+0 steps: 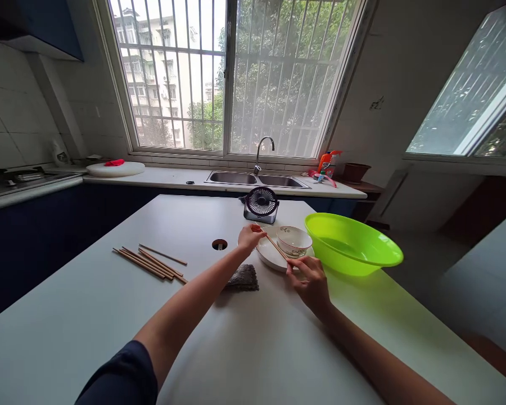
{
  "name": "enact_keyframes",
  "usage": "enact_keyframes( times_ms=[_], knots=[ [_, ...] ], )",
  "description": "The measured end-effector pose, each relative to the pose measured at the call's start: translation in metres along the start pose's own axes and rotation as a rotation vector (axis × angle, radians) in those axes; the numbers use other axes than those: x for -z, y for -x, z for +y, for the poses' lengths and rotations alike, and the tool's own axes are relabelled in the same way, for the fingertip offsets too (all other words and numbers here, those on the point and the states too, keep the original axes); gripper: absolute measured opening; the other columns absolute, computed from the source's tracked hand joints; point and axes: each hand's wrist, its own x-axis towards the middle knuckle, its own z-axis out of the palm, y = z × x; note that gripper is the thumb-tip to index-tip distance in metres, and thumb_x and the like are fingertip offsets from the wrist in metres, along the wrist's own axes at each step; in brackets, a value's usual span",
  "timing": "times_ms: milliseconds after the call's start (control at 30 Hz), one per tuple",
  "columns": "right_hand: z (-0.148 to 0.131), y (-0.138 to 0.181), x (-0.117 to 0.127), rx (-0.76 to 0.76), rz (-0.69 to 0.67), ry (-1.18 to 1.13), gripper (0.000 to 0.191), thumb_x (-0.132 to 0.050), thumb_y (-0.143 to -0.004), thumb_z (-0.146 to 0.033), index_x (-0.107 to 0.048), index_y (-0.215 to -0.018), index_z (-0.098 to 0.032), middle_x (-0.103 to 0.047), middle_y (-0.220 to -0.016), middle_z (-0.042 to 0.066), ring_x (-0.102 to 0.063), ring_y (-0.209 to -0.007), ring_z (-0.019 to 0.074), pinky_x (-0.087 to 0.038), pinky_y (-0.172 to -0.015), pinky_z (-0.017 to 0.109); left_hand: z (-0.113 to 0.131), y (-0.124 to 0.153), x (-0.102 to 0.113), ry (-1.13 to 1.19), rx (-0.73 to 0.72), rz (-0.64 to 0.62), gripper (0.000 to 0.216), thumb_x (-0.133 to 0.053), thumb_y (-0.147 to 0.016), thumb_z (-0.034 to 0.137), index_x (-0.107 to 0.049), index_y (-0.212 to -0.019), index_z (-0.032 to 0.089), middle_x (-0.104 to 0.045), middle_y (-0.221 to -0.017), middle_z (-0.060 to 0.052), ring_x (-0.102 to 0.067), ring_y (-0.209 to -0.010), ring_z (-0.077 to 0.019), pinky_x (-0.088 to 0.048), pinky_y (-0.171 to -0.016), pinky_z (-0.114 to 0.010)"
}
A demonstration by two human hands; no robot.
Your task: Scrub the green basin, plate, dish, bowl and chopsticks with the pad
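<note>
Both my hands grip a pair of wooden chopsticks (277,247), held slantwise over a white plate (268,259). My left hand (250,236) pinches the far end, and my right hand (310,278) pinches the near end. A white patterned bowl (294,241) rests on the plate just beyond the chopsticks. Beneath my left forearm, a grey-brown cloth (243,278) lies on the table, partly hidden. Farther left, several loose chopsticks (145,264) lie in a rough bundle, with a single one slightly apart behind them.
A bright green basin (354,247) stands right of the plate. Behind the plate is a small black fan (262,203). The white table (185,219) has a round hole (220,244). A double sink (234,178) with a tap (259,154) sits under the barred window.
</note>
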Motion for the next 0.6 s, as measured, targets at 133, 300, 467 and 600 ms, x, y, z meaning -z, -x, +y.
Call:
enact_keyframes(
  times_ms=[133,300,467,600],
  knots=[
    [0.005,0.001,-0.003,0.008,0.007,0.042,0.013,-0.058,-0.087,-0.020,-0.071,-0.088,-0.022,-0.066,-0.074,0.003,-0.060,-0.072,0.0207,-0.048,-0.074,0.037,0.003,0.000,-0.007,-0.244,-0.101,-0.059,0.014,-0.081,-0.072,0.017,-0.070,-0.080,0.015,-0.074,-0.101,-0.010,-0.066,-0.103,-0.0244,-0.047,-0.092,-0.034],
    [0.008,0.001,-0.005,0.017,-0.023,0.067,0.014,-0.057,-0.087,-0.019,-0.070,-0.090,-0.021,-0.065,-0.072,0.002,-0.060,-0.071,0.0204,-0.045,-0.075,0.037,0.003,0.006,-0.015,-0.481,-0.202,-0.138,0.016,-0.072,-0.082,0.024,-0.074,-0.096,0.018,-0.074,-0.112,-0.011,-0.065,-0.108,-0.0275,-0.042,-0.098,-0.038],
    [0.008,0.001,-0.006,0.031,-0.057,0.106,0.014,-0.057,-0.087,-0.018,-0.071,-0.089,-0.019,-0.063,-0.072,0.003,-0.059,-0.072,0.0204,-0.043,-0.077,0.036,-0.001,0.014,-0.018,-0.690,-0.297,-0.187,0.023,-0.059,-0.090,0.023,-0.073,-0.108,0.019,-0.071,-0.120,-0.012,-0.059,-0.119,-0.0310,-0.035,-0.105,-0.045],
    [0.007,0.002,-0.007,0.053,-0.065,0.120,0.014,-0.056,-0.089,-0.018,-0.070,-0.089,-0.018,-0.063,-0.072,0.002,-0.058,-0.072,0.0195,-0.042,-0.080,0.036,-0.004,0.018,-0.015,-0.838,-0.364,-0.237,0.029,-0.052,-0.093,0.020,-0.069,-0.116,0.021,-0.068,-0.125,-0.010,-0.055,-0.124,-0.0300,-0.035,-0.106,-0.046]
  ],
)
